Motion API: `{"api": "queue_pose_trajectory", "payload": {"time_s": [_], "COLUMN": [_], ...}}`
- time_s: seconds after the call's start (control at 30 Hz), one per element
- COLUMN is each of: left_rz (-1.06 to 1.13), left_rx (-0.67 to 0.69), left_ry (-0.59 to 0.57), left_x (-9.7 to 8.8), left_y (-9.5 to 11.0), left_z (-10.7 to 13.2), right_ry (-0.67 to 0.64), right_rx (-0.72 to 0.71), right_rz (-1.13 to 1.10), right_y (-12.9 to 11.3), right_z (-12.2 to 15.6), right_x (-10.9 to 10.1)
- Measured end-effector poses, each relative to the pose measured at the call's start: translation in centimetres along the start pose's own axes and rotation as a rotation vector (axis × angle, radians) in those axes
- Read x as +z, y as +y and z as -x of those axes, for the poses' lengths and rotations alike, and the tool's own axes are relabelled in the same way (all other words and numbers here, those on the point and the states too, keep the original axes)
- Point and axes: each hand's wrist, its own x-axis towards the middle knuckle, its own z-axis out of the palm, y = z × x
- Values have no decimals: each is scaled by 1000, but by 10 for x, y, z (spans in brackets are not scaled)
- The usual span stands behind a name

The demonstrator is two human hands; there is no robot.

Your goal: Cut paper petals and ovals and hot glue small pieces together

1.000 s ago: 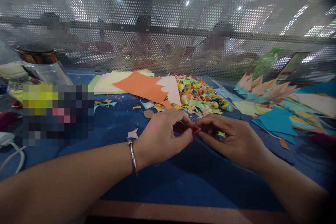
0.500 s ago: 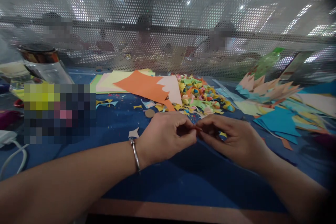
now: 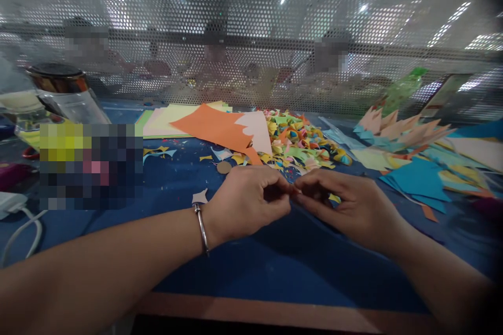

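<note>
Nearest me, along the bottom edge, runs the brown lip of the counter [image 3: 275,314], and both forearms reach in over its blue top. My left hand [image 3: 245,201], with a thin metal bracelet [image 3: 201,230] at the wrist, is curled with thumb and forefinger pinched tight. My right hand [image 3: 346,204] meets it from the other side, fingertips closed the same way. Between the two pinches sits a tiny paper scrap [image 3: 293,191], just above the counter's middle. It is so covered by fingers that I can't make out its shape.

Just left of the left wrist lies a small white offcut [image 3: 199,197], and a little farther on a round brown disc [image 3: 223,167]. A white cable [image 3: 23,225] loops at the far left.

Behind the hands is a heap of curled coloured paper bits [image 3: 302,144]. An orange sheet [image 3: 212,128] lies beside it, on top of paler sheets. Teal sheets [image 3: 416,180] spread to the right. A lidded glass jar [image 3: 63,89] stands at back left, and a perforated metal screen [image 3: 251,36] closes off the rear.
</note>
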Motion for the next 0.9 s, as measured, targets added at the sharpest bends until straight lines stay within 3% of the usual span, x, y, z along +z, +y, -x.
{"api": "queue_pose_trajectory", "payload": {"time_s": [0.23, 0.37, 0.57, 0.9], "left_rz": [-8, 11, 55, 143], "left_rx": [-61, -133, -96, -93], "left_ry": [39, -5, -45, 36], "left_x": [0, -1, -1, 1], "left_y": [-2, -5, -8, -3], "left_z": [-1, -3, -2, 1], "right_ry": [3, -32, -65, -6], "right_rx": [-23, -29, -17, -60], "right_rz": [38, 27, 17, 61], "right_y": [2, 2, -1, 5], "right_z": [0, -1, -4, 0], "right_x": [2, 2, 3, 3]}}
